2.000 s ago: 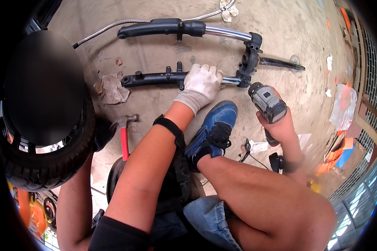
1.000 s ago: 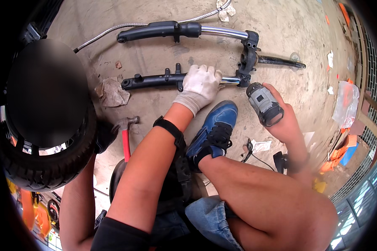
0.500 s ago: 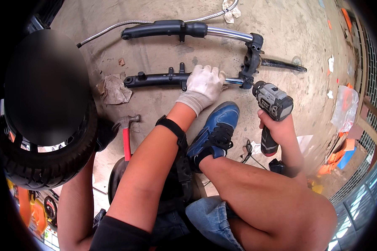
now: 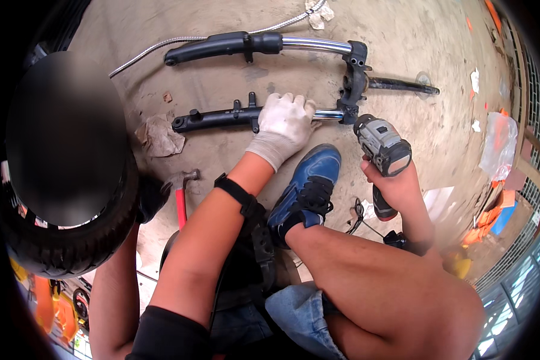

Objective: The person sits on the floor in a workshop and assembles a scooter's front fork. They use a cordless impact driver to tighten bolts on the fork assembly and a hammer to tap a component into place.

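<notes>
A black motorcycle front fork (image 4: 222,118) with chrome tubes lies on the floor, its clamp and dark steering stem pointing right. My left hand (image 4: 287,123), in a white glove, is closed around the fork's nearer leg, where the black lower part meets the chrome tube. In my bare right hand (image 4: 393,183) is a grey and black cordless drill (image 4: 383,144), gripped by its handle. The drill's nose points up-left at the near end of the clamp (image 4: 350,110); whether its bit touches a bolt there is too small to tell.
A claw hammer (image 4: 181,198) with a red handle lies left of my left forearm. Beside it a person's dark-gloved hand (image 4: 153,195) is near a black-tyred wheel (image 4: 72,255). My blue shoe (image 4: 309,186) stands close below the fork. A braided cable (image 4: 162,45) runs behind it.
The fork has shifted slightly left in view, with my left hand still around its leg. The drill, still in my right hand, also appears a little farther left.
</notes>
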Tool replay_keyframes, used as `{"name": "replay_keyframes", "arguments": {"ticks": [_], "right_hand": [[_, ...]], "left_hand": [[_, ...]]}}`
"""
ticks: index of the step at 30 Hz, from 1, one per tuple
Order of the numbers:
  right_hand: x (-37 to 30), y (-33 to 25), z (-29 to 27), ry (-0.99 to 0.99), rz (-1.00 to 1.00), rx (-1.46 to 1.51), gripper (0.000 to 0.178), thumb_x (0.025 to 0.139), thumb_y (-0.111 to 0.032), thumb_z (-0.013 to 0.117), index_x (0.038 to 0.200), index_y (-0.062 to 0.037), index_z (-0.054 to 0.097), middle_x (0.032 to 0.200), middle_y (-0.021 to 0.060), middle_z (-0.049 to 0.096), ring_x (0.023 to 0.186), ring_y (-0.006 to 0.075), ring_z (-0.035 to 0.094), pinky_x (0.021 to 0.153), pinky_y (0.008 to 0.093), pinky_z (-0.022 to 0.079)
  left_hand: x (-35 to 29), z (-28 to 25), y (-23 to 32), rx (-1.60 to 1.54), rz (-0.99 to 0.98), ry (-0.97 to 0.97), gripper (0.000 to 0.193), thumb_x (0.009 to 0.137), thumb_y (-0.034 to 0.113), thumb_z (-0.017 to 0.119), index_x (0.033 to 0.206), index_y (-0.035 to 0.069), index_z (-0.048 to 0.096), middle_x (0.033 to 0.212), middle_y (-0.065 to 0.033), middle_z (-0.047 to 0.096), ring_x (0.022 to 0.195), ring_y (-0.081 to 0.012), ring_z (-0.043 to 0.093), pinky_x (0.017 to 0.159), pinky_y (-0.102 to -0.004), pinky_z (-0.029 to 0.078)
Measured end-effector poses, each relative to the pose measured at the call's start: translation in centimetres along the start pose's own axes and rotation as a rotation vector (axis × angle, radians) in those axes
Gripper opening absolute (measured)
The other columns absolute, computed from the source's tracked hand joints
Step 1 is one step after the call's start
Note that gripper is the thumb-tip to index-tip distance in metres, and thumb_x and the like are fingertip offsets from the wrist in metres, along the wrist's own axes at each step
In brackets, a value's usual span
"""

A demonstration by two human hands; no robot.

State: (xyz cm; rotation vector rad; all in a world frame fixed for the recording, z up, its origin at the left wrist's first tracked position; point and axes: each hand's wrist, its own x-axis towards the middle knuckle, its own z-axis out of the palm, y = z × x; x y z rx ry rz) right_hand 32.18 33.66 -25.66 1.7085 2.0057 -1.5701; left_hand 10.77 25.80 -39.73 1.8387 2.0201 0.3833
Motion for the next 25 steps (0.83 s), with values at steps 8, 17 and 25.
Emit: {"name": "replay_keyframes", "arguments": {"ticks": [8,17,25], "right_hand": [[-0.8,-0.2,-0.7,-0.062,0.109,0.270,0.061,0.086,-0.003,0.076,0.142,-0.0009,0.050,0.108,0.0080,0.070,0.093,0.0140,0.065,0.081,0.0308,0.055],[-1.7,0.6,-1.3,0.009,0.082,0.373,0.040,0.089,-0.002,0.073,0.126,0.0010,0.058,0.098,0.0054,0.069,0.077,0.0102,0.063,0.067,0.0277,0.054],[-1.0,1.8,-0.7,0.014,0.054,0.465,0.039,0.091,-0.007,0.073,0.128,-0.0013,0.059,0.101,0.0067,0.070,0.073,0.0122,0.065,0.064,0.0271,0.054]], "left_hand": [[1.8,-2.0,1.8,-0.129,-0.076,-0.008,0.044,0.083,0.043,0.077,0.119,0.019,0.070,0.116,-0.0097,0.067,0.109,-0.0299,0.062,0.093,-0.0416,0.048],[4.2,-0.2,4.3,-0.424,-0.050,-0.002,0.028,0.087,0.028,0.074,0.113,0.017,0.074,0.106,-0.0134,0.067,0.106,-0.0334,0.062,0.094,-0.0437,0.049],[4.1,0.4,4.7,-0.613,-0.115,0.121,0.016,0.087,0.014,0.073,0.102,0.011,0.077,0.107,-0.0153,0.068,0.109,-0.0356,0.062,0.098,-0.0436,0.048]]}}
